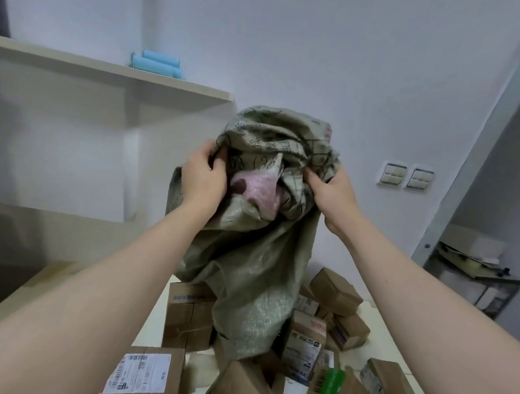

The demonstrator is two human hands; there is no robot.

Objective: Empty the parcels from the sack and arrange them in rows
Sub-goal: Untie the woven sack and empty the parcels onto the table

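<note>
L hand [204,180] & R hand [332,196] each tight on bunched sack [258,257] above parcels [335,291] on table [381,338]

The room is bright with soft, even, bluish-white light. Shadows are faint; a soft one sits under the shelf [109,68]. The picture is a bit blurry all over. Straight lines bend near the edges, like the door frame [481,142].

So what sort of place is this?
Probably a small parcel sorting or storage room: labelled cardboard parcels heaped on a table, a woven sack held above them, and a wall shelf.
</note>
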